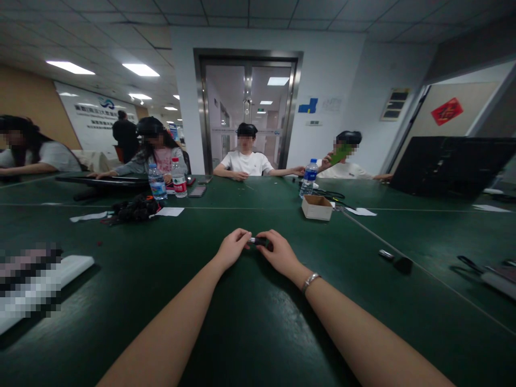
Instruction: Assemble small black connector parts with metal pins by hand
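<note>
Between my two hands, just above or on the green table (161,301), is a small black-and-silver tube (255,241). My left hand (234,247) pinches its silver end with the fingertips. The black body of the tube is in the closed fingers of my right hand (279,251), which partly cover it. A metal bracelet (310,281) circles my right wrist. Off to the right lies a short silver cylinder (386,255), with a black piece (403,265) close beside it; I cannot make out their exact kind.
A small open cardboard box (317,209) stands beyond my right hand, near a water bottle (309,178) and black cables. Tangled black gear (135,209) and two bottles are at the left. A monitor (451,166) stands at the far right. Several people sit across the table.
</note>
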`<state>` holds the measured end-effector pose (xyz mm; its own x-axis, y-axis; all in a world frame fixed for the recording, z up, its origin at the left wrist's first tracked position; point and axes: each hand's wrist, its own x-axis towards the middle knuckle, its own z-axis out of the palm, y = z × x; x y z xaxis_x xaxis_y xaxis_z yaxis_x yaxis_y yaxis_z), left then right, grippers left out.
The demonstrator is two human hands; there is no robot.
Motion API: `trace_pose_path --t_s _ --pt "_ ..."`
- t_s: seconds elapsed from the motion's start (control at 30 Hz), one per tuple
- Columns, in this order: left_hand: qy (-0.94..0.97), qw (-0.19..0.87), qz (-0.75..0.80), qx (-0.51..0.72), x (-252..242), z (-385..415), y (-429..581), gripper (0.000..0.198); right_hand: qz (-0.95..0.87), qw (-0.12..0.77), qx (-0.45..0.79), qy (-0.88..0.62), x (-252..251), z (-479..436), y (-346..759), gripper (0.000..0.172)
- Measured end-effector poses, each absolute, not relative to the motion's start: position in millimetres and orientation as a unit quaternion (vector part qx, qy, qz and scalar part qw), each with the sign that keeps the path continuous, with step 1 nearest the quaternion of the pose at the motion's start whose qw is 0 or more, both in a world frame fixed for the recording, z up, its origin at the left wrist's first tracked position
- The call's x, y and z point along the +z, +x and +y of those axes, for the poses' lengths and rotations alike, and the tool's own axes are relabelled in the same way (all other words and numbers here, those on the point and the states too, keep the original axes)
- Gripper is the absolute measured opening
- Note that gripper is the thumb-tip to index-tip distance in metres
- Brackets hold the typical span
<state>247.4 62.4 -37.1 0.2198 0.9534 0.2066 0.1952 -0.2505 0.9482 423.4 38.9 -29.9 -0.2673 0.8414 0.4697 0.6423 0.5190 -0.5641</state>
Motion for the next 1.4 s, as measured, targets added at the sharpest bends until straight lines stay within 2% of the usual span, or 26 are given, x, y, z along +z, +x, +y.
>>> trace_pose_path --t_s 0.13,0.33,0.87,1.2,1.4 --pt "0.684 0.406 0.439 0.417 -39.9 64.0 247.0 0.028 -0.784 0.378 0.136 -0.473 -29.2 37.8 423.2 0.021" --pt "0.679 0.416 0.396 0.457 -41.0 64.1 247.1 0.015 -0.785 0.377 0.138 -0.472 -29.4 38.3 424.1 0.020" --pt "0.633 0.491 0.370 0.470 -32.9 58.8 244.6 0.026 -0.791 0.355 0.171 -0.468 -33.7 43.8 424.3 0.025" --pt "0.653 0.440 0.418 0.454 -37.1 62.6 244.5 0.023 -0.799 0.361 0.153 -0.456 -33.3 41.9 424.4 0.022" --pt "0.655 0.447 0.419 0.442 -39.6 64.6 244.0 0.024 -0.801 0.366 0.140 -0.453 -31.1 38.7 424.6 0.020"
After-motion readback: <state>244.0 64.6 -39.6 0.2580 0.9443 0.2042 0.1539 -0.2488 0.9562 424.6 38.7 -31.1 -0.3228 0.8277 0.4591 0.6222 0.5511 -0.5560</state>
